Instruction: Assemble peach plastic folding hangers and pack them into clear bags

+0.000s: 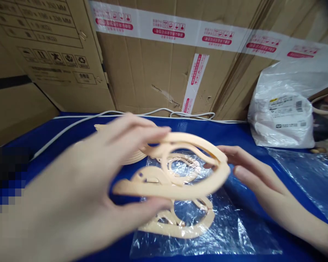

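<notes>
My left hand (79, 193) fills the near left and grips a peach-coloured plastic cutout piece (177, 182) between thumb and fingers, holding it above the blue table. My right hand (251, 174) comes in from the right, and its fingertips touch the piece's right end. Below it a second similar peach piece (180, 222) lies inside a clear plastic bag (221, 236). A stack of more peach pieces (133, 154) sits behind my left hand, partly hidden.
Large taped cardboard boxes (158, 65) wall off the back. A white cable (71, 125) runs along the far edge of the blue table cover (229, 131). A white plastic bag with labels (284, 109) sits at the right, with another clear bag (311, 178) beside it.
</notes>
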Demonstrator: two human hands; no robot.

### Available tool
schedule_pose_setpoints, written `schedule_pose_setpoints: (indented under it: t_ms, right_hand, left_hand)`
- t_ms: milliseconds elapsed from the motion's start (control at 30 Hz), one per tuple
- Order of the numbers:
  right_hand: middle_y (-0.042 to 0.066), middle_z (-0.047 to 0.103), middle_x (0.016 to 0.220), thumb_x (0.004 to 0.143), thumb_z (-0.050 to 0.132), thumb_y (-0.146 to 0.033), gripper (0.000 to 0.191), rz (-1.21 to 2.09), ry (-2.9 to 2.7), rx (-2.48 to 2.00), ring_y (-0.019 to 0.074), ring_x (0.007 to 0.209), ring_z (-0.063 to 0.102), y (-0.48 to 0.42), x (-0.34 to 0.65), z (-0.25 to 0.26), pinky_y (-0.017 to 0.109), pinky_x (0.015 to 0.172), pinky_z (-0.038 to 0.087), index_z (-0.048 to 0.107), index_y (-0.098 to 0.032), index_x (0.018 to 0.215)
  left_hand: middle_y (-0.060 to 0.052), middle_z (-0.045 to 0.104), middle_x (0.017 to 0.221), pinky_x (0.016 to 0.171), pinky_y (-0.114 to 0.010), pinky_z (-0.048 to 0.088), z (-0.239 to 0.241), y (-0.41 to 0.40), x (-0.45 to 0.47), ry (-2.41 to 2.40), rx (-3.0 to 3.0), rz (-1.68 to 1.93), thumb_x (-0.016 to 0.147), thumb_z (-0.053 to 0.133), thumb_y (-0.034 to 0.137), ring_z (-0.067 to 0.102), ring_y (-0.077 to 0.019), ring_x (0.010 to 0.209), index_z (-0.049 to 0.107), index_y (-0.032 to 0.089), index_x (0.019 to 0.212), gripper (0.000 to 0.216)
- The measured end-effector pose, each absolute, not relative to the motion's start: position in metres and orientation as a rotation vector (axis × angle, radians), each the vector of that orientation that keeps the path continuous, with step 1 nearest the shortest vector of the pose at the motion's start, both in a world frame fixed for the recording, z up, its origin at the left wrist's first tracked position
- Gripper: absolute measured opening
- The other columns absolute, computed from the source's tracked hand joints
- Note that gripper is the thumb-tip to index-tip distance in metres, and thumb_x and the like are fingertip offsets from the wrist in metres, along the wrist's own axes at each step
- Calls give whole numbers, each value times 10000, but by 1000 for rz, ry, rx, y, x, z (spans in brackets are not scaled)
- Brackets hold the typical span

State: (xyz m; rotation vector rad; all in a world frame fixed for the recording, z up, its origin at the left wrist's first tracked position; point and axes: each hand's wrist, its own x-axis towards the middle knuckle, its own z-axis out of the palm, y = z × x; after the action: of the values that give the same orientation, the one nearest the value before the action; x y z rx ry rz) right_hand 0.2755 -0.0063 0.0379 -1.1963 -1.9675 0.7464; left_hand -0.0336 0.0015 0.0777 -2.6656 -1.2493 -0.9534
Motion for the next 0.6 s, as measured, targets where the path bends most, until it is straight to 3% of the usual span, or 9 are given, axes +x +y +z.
schedule_pose_setpoints:
  t_ms: [167, 300, 500, 600]
  right_hand:
    - [-21, 744, 960, 952, 666, -430, 303, 1307, -1613, -1111, 150, 869, 718, -16, 265, 45, 213, 698, 587, 626, -398, 1251]
    - [-14, 714, 857, 898, 744, -359, 309, 1473, -1472, -1106, 78, 627, 588, -15, 259, 47, 140, 523, 476, 645, -327, 1190]
    - [-18, 677, 800, 900, 751, -321, 321, 1611, -1353, -1041, 57, 595, 502, -12, 260, 43, 112, 488, 408, 607, -287, 1185]
    - [-16, 669, 805, 908, 744, -321, 327, 1616, -1362, -1020, 56, 600, 494, -13, 260, 44, 109, 487, 407, 591, -284, 1195]
  left_hand:
    - [-79, 602, 1354, 1028, -373, 536, 44, -12, -1, -1039, -2760, -885, 911, 645, 369, 604, -254, 1212, 462, 198, 1421, 568]
    - [-92, 558, 1407, 1090, -324, 445, 29, -8, -2, -1014, -2756, -879, 964, 602, 414, 542, -231, 1276, 378, 162, 1484, 620]
    - [-98, 529, 1457, 1127, -348, 362, 22, -3, -7, -991, -2786, -838, 989, 519, 587, 482, -251, 1329, 318, 163, 1526, 713]
    - [-77, 520, 1468, 1129, -320, 335, 22, -3, -8, -1005, -2825, -846, 1023, 479, 536, 461, -224, 1339, 300, 178, 1532, 647]
